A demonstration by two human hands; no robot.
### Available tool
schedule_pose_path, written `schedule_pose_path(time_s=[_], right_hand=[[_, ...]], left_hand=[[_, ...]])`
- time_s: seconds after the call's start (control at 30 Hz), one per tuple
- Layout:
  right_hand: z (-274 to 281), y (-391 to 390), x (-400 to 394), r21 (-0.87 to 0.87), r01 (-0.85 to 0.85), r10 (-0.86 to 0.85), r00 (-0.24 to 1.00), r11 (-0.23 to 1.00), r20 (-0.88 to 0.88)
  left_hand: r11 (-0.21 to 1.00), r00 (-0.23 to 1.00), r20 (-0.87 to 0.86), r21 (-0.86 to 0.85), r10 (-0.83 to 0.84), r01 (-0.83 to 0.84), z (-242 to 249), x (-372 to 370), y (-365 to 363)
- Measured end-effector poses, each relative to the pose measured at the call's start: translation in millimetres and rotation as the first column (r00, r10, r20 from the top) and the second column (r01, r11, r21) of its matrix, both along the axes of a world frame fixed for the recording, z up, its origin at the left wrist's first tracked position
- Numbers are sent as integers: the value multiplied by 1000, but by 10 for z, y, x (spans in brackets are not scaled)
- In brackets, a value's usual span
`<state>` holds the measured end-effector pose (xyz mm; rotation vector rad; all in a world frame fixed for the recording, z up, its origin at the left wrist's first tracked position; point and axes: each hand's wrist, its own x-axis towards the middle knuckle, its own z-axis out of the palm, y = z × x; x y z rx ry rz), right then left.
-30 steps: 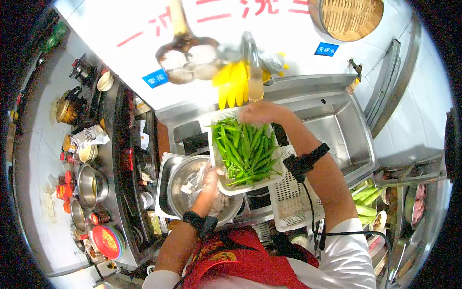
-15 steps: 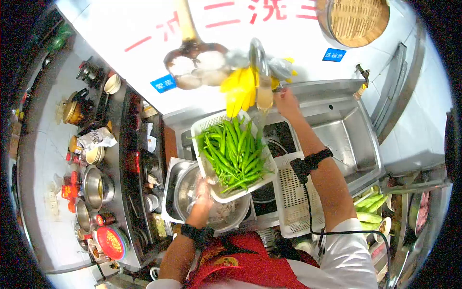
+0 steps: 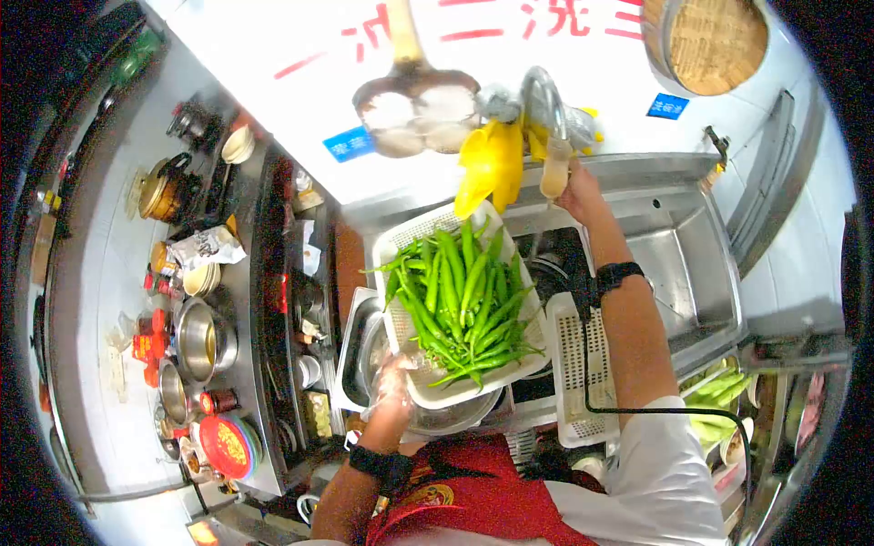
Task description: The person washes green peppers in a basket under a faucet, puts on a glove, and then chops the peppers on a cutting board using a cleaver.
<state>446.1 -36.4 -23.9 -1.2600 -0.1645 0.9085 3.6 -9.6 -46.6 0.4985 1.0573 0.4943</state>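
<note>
- Left hand (image 3: 393,387), centre-bottom of frame – fingers closed on the near rim of the basket (image 3: 410,238), gloved in thin plastic by the look.
- Basket sits mid-frame over a steel bowl (image 3: 446,420), heaped with green peppers (image 3: 462,300).
- Right hand (image 3: 579,182) up at the tap (image 3: 544,109), top centre; fingers curled at it, actual grip cannot be told.
- Yellow gloves (image 3: 492,164) hang beside the tap.
- Judgement: basket light but flexy, wet, load loose – likely tips one-handed; best held at two opposite rims, kept level.
</note>
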Motion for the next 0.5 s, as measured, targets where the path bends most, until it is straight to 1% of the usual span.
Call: schedule_pose_path(time_s=[0.03, 0.1, 0.13, 0.2, 0.23, 0.27, 0.3, 0.33, 0.4, 0.43, 0.47, 0.5], right_hand=[[112, -65, -90, 3, 22, -22, 1000, 1000, 4], [245, -260, -293, -99, -19, 27, 996, 995, 80], [170, -379, -390, -110, 3, 10, 993, 994, 119], [96, -746, -763, 0, -17, 17, 999, 1000, 45], [29, -984, -985, 65, 2, 3, 997, 998, -80], [-2, -1220, -1233, 73, 46, -35, 989, 996, -145], [-125, -1481, -1515, 103, 155, -130, 968, 983, -217], [-265, -1750, -1824, 122, 265, -221, 931, 957, -290], [-473, -2318, -2504, 54, 397, -356, 869, 916, -342], [-527, -2542, -2890, -25, 490, -463, 804, 871, -373], [-698, -2827, -3208, 5, 483, -438, 797, 876, -416], [-649, -3022, -3537, -117, 497, -500, 771, 860, -394]], left_hand=[[1000, 1000, 4, 3, -22, 22, -21, -66, 25], [998, 968, 243, 23, -58, 54, 254, -94, 13], [1000, 970, 242, 4, -12, 11, 339, -139, 9], [998, 967, 248, 39, -63, 55, 321, -213, 97], [995, 964, 249, 68, -91, 77, 312, -274, 118], [989, 949, 285, 90, -138, 117, 364, -286, 133], [987, 946, 283, 82, -157, 139, 386, -298, 164], [981, 951, 244, 92, -189, 171, 406, -307, 196], [967, 953, 178, 122, -244, 225, 461, -303, 192], [957, 951, 149, 151, -271, 248, 548, -298, 204], [946, 938, 164, 162, -307, 281, 649, -256, 184], [933, 921, 183, 175, -344, 314, 718, -201, 144]])
